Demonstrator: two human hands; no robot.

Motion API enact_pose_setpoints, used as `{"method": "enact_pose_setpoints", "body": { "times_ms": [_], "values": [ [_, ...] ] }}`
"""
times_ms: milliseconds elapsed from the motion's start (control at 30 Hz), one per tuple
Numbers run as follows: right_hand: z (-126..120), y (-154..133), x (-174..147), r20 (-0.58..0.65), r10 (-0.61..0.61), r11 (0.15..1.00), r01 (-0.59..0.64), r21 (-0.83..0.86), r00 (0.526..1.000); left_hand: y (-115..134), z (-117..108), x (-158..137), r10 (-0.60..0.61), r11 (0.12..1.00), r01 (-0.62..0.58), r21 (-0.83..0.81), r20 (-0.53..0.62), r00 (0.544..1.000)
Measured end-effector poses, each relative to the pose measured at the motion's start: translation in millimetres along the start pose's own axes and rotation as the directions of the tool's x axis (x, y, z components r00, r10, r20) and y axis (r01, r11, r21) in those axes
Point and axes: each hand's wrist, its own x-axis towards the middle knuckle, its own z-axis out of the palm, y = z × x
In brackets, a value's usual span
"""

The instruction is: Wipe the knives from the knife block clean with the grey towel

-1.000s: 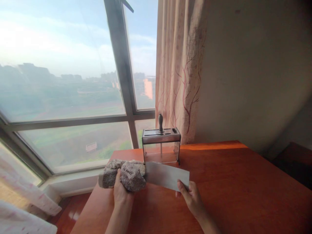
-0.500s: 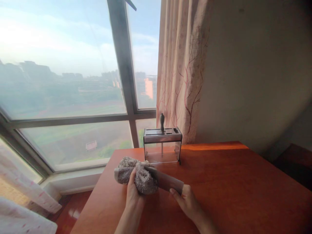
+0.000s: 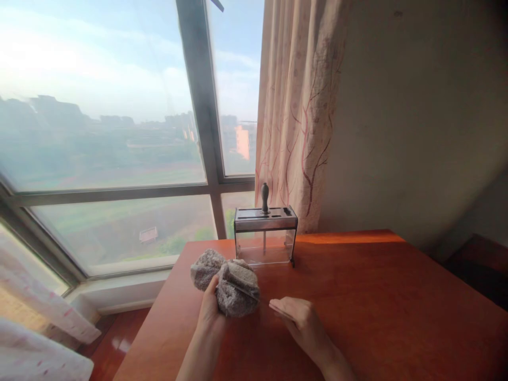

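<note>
A fluffy grey towel [image 3: 234, 299] is bunched up in my left hand [image 3: 212, 304], whose thumb presses on its near side. My right hand [image 3: 297, 315] is closed on one end of a flat dark-bladed knife [image 3: 246, 291]. The knife is turned nearly edge-on, so only a thin line of it shows, and its other part lies in the folds of the towel. Behind the hands stands a clear-sided knife block [image 3: 265, 224] with a metal top. A dark knife handle [image 3: 264, 198] sticks up from its slot, with the thin blade visible below.
Everything is over a reddish-brown wooden table [image 3: 369, 301]. Beyond its far edge are a window [image 3: 107, 193] with a grey frame and a patterned curtain [image 3: 296, 121]. A plain wall [image 3: 400, 127] rises at the right.
The knife has turned from showing its broad side to nearly edge-on. My left hand and the towel have shifted and rolled slightly, and the right fingers have straightened somewhat.
</note>
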Motion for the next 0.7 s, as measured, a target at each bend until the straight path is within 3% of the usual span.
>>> {"method": "enact_pose_setpoints", "body": {
  "times_ms": [400, 700],
  "values": [
    [-1, 4, 1, -0.063, 0.015, 0.999, -0.017, -0.033, 0.998, -2, 10, -20, 0.057, 0.998, -0.055, -0.019, 0.164, 0.985],
    [0, 5, -1, -0.040, 0.056, 0.998, -0.056, 0.012, 0.998, -3, 6, -11, 0.084, 0.993, -0.093, 0.071, 0.115, 0.990]
  ]
}}
